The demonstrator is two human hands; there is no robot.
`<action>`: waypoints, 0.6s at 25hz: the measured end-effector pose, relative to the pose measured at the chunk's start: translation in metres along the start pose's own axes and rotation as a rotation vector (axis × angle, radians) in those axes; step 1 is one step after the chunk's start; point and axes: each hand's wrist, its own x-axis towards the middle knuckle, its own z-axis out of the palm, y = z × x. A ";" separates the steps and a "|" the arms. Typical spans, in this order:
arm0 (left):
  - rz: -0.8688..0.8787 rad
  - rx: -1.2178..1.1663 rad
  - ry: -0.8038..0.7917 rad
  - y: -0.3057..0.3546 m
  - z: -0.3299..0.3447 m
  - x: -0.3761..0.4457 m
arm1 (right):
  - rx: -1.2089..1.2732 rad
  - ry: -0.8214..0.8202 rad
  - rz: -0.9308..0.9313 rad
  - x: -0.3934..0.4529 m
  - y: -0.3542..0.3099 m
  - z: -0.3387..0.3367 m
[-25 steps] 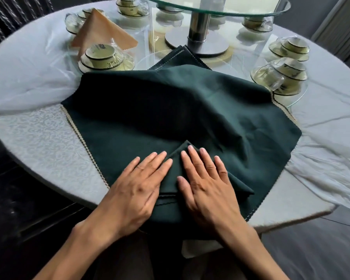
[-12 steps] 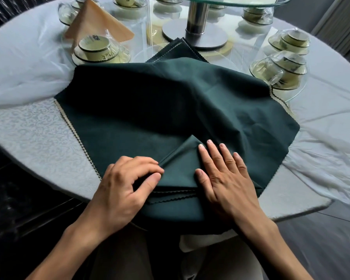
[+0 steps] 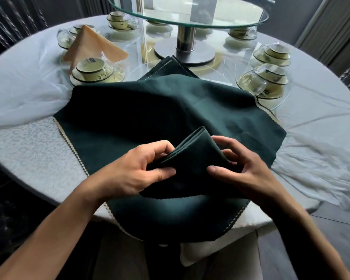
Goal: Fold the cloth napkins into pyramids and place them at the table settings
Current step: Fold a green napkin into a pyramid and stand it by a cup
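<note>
Lifted off the green cloth (image 3: 113, 126), the folded napkin (image 3: 192, 158) is now pinched by both hands' fingers (image 3: 160, 174).

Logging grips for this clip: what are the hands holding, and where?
Both hold the folded green napkin: the left hand pinches its left edge, the right hand its right edge.
</note>
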 end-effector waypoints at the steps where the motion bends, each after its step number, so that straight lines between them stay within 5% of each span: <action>1: 0.036 0.013 -0.011 0.006 -0.002 0.000 | 0.109 -0.117 0.029 0.001 -0.009 -0.010; 4: 0.131 0.173 -0.048 0.032 -0.007 0.010 | 0.143 -0.217 -0.008 0.007 -0.017 -0.023; 7: 0.136 0.166 -0.020 0.056 -0.033 0.042 | 0.210 0.016 -0.067 0.012 -0.014 -0.025; 9: 0.122 0.137 0.147 0.055 -0.063 0.082 | 0.210 0.163 -0.101 0.011 -0.009 -0.027; 12: -0.082 0.339 0.540 0.025 -0.119 0.154 | 0.129 0.248 -0.135 0.007 0.003 -0.028; 15: -0.352 0.579 0.452 -0.006 -0.152 0.209 | 0.057 0.251 -0.161 0.008 0.010 -0.025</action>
